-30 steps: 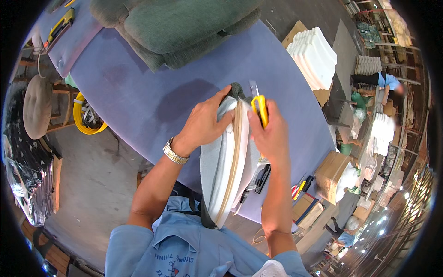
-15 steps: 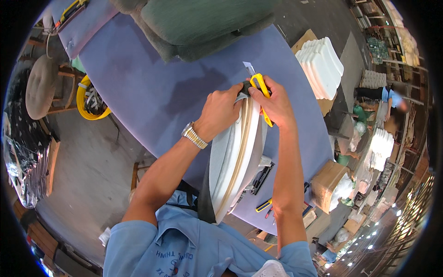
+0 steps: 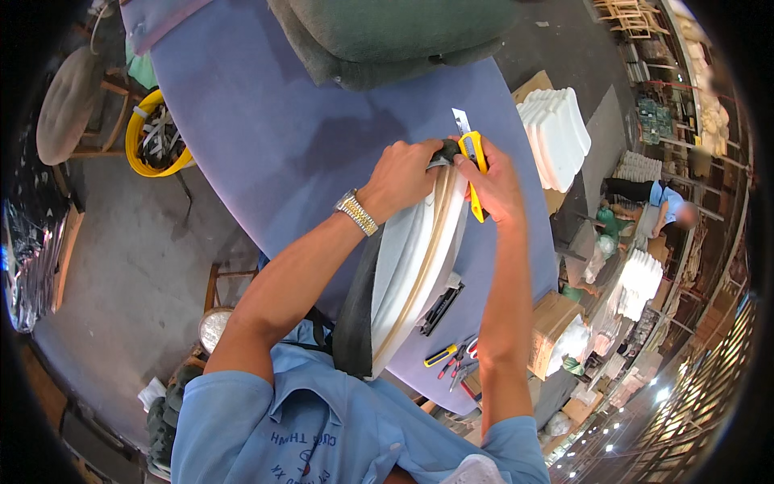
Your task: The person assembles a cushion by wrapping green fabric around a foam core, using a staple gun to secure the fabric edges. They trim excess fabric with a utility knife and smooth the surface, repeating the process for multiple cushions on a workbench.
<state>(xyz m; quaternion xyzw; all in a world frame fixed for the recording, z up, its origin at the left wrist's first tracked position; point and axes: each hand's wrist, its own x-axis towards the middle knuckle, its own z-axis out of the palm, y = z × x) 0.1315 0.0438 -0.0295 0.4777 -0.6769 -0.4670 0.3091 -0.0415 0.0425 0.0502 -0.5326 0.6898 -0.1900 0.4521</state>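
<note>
A curved panel stands on edge against my body, with white padding, a tan strip (image 3: 431,254) along its edge and grey-green fabric (image 3: 355,315) around it. My left hand (image 3: 405,173) is closed at its far end, fingers pinching a dark green flap of that fabric (image 3: 446,152). My right hand (image 3: 496,184) grips a yellow utility knife (image 3: 473,155) whose blade is out and points away from me. The right thumb is near the dark flap; whether it presses on it I cannot tell. The blade stands clear of the fabric.
The blue-covered table (image 3: 258,129) carries a dark green upholstered cushion (image 3: 403,32) at the far side. A black tool (image 3: 443,308), a yellow-black screwdriver (image 3: 440,355) and red-handled pliers (image 3: 453,361) lie near me. A yellow bucket of scraps (image 3: 133,153) is left; stacked white panels (image 3: 556,133) are right.
My view has shifted, and both hands with the panel's far end sit slightly farther right in it. The right hand still holds the knife, and the left still pinches the flap.
</note>
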